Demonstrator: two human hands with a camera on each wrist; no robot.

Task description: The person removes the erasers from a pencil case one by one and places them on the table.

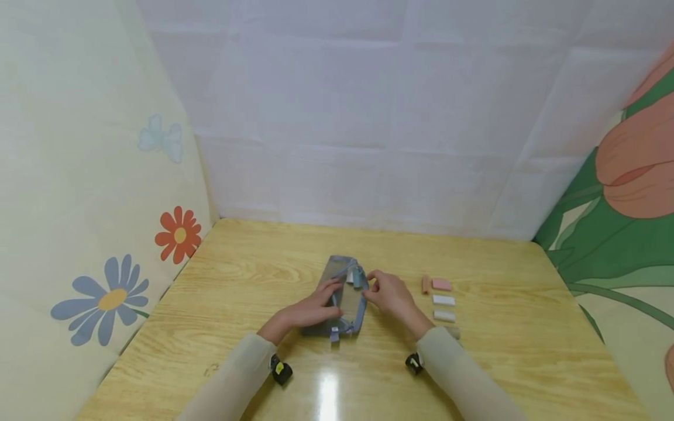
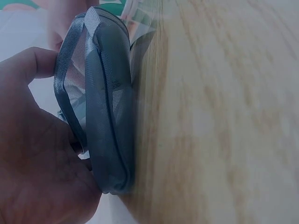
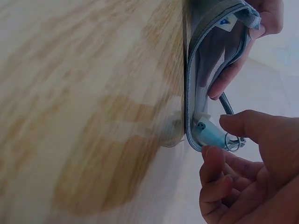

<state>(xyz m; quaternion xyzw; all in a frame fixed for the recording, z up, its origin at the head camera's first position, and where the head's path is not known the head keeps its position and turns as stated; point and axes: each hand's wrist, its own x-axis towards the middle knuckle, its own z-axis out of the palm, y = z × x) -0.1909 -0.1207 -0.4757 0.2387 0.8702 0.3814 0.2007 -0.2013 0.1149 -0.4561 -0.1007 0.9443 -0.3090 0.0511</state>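
A blue-grey mesh zip pouch lies on the table with its zipper undone. My left hand reaches over the pouch from the left and holds its edge, with some fingers in the opening. At the pouch's right side, my right hand has thumb and index finger bent round the rim, the other fingers curled. Inside, near those fingertips, sits a teal piece beside a whitish one. A metal ring shows by the right thumb. Part of the pouch is hidden under my left hand.
Right of my right hand lie several small blocks: an orange-brown one, a pink one, a white one and a greyish one. A small lavender tag hangs at the pouch's near end. White cloth stands behind the table.
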